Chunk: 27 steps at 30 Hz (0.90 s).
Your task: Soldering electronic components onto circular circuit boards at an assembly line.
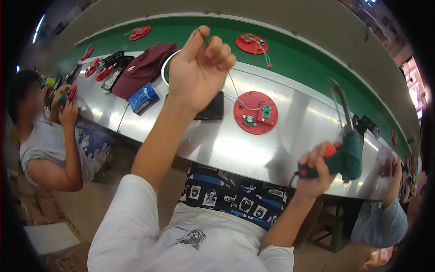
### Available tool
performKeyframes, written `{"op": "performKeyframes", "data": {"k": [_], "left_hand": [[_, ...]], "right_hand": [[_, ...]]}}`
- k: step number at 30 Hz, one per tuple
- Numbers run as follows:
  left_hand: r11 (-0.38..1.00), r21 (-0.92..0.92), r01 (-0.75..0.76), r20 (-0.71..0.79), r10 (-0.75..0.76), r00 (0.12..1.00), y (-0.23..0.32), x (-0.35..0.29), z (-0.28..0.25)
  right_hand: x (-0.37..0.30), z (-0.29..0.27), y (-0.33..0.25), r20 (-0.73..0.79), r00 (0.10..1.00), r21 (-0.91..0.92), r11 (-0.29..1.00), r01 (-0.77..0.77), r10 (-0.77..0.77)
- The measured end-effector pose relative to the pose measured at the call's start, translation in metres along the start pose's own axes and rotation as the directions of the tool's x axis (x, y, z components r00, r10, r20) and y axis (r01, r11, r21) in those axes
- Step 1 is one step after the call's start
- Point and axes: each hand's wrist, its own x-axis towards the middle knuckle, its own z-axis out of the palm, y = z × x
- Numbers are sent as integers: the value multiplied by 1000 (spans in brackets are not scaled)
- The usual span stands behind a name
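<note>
My left hand (199, 72) is raised over the far part of the metal bench, with its fingers curled and pinched together. What they hold, if anything, is too small to make out. A thin wire from the round red disc (254, 124) runs up beside that hand; its far end is hidden. This disc lies flat on the bench and carries a small green circuit board (266, 111) and a round part. My right hand (317, 170) grips a green soldering gun (349, 156) with an orange trigger, its long metal tip pointing up and away from me.
A maroon cap (140, 70), a blue box (143, 97) and a black flat object (213, 109) lie left of the disc. Another red disc (252, 44) with wires rests on the green strip behind. People sit at both sides; the left person (54, 131) holds a green tool.
</note>
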Motion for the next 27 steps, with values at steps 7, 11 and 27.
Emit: {"op": "performKeyframes", "data": {"k": [7,11,27], "left_hand": [[1000,-20,14,51,-13,999,-82,-47,35],[997,79,3,51,-7,999,-102,-55,41],[928,342,-148,18,151,988,-128,-84,62]], "right_hand": [[16,72,47,-62,996,-110,993,50,-57],[9,65,44,-73,997,-105,994,-8,0],[-3,40,37,-100,983,-195,972,134,-156]]}}
